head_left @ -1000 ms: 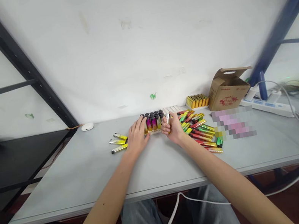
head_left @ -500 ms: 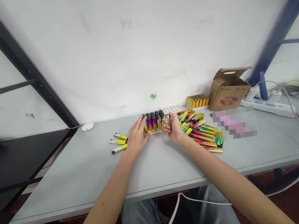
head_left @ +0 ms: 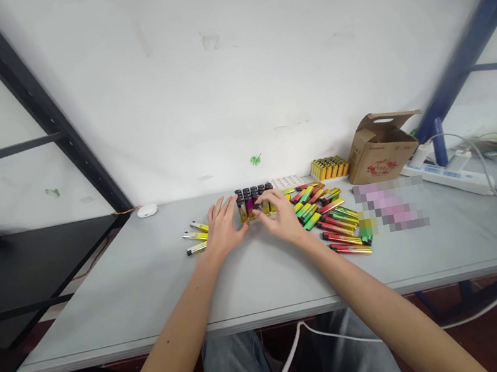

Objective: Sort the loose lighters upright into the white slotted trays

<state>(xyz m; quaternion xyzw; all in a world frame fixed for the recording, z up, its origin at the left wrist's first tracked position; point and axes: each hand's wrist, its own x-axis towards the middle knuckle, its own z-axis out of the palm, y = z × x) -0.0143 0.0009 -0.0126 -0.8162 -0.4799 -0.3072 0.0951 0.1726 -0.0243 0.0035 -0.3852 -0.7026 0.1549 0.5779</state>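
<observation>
Several lighters (head_left: 249, 205) with black tops and shiny purple and yellow bodies stand upright in rows in a pale holder, mostly behind my hands. My left hand (head_left: 223, 227) lies at the left side of these rows, fingers stretched out, holding nothing. Between the thumb and fingers of my right hand (head_left: 283, 219) is a lighter (head_left: 258, 206), its black top showing at the front of the rows. Whether it sits in the holder cannot be seen. To the right lies a loose pile of red, green and yellow lighters (head_left: 336, 222). A few yellow and silver lighters (head_left: 196, 236) lie left of my left hand.
A white tray with holes (head_left: 287, 183) and a block of yellow lighters (head_left: 329, 167) sit by the wall. Farther right are an opened cardboard box (head_left: 382, 153), a white power strip (head_left: 451, 176) and a cable. A small white case (head_left: 147, 210) lies at the back left.
My right hand has moved left from beside the pile to the front of the standing rows, turning palm down with the lighter. The left hand stays almost in place.
</observation>
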